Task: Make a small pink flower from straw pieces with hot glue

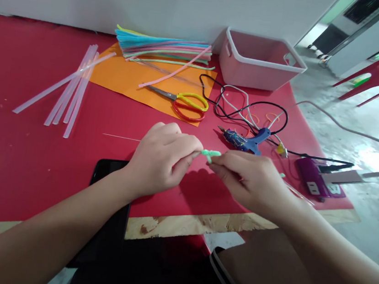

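Nearest, a black smartphone (pixel 110 168) lies partly under the left forearm and juts past the raw wooden edge (pixel 172 228) of a table covered in red (pixel 10 138). Just above that edge the two hands almost meet: the left hand (pixel 164 159) is curled with its thumb and forefinger pinching one end of a short, bent piece of mint-green pipe cleaner (pixel 211 153), while the right hand (pixel 252 177) grips the other end between thumb and fingertips. The piece is thus held in the gap between the hands, in front of the body. A thin pale line (pixel 121 137) runs leftward from behind the left hand; whether it is held cannot be told. Beyond the right wrist sits a purple power strip (pixel 311 177) with a white plug (pixel 342 176) in it. Past the right hand lies a blue hot glue gun (pixel 236 140), its nozzle pointing left, near a tangled black cord (pixel 286 119). Farther left, milky glue sticks (pixel 79 84) overlap in a loose pile. Yellow-and-red-handled scissors (pixel 172 96) rest on an orange sheet (pixel 114 77), as does a bundle of multicoloured pipe cleaners (pixel 159 47). Beside it, at the back, stands a pink plastic basket (pixel 249 71); a red plastic chair (pixel 373 80) is off to the right.
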Available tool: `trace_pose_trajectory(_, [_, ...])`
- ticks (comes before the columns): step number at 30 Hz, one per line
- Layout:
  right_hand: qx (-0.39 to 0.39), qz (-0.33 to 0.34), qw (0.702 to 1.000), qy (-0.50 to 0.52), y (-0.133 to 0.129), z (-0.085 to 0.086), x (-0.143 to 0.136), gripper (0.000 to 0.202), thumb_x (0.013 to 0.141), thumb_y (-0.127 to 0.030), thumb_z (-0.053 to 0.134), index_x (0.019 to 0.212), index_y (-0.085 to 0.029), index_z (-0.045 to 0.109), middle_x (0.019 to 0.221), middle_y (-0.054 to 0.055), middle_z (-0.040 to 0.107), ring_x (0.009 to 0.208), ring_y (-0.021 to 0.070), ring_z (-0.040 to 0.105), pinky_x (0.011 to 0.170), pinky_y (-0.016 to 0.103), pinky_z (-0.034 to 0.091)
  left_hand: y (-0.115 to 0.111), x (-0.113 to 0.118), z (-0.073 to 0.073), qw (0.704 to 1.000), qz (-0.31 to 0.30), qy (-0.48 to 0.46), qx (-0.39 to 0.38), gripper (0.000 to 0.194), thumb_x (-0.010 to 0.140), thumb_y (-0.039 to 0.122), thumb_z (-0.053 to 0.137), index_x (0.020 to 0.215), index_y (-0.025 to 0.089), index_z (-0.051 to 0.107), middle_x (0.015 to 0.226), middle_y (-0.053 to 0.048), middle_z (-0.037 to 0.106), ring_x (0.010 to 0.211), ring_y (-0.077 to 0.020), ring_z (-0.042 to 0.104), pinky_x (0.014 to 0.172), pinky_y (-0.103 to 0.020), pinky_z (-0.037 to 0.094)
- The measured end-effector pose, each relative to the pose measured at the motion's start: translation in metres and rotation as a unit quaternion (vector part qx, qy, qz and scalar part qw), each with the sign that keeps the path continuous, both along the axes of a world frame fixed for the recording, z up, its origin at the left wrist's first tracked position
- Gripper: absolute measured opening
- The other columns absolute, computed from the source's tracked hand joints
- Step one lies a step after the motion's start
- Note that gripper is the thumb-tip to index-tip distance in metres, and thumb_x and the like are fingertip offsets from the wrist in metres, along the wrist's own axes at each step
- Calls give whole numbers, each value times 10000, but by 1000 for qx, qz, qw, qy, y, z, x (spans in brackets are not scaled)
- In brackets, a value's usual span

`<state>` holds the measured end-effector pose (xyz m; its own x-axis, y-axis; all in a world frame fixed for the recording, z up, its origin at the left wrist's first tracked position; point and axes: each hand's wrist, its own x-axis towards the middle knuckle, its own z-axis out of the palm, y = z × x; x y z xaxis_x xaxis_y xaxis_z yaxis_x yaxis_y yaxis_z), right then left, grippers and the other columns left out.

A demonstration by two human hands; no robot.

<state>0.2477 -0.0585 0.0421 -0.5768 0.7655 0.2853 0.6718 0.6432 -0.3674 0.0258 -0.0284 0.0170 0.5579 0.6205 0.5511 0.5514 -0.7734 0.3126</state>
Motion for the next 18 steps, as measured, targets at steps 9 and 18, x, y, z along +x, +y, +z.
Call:
trace_pose_trajectory(9, [103, -53, 992, 38, 6, -1, 10, 102, 933, -183, 549, 956, -225, 639, 856, 30, 724, 768, 145, 675, 708, 257, 514, -2, 4, 4, 994, -78, 58, 57, 141, 859, 121, 524, 882, 214, 628, 752, -3, 673, 849, -206, 531, 792, -404, 326])
trace_pose_trajectory(18, [85, 48, 994, -43, -8, 0, -6, 155, 959, -186, 475, 938, -164, 627, 721, 28, 661, 647, 140, 620, 596, 249, 460, -1, 3, -2, 996, 71, 49, 27, 101, 840, 137, 562, 848, 209, 634, 732, -15, 688, 856, -244, 509, 755, -419, 261])
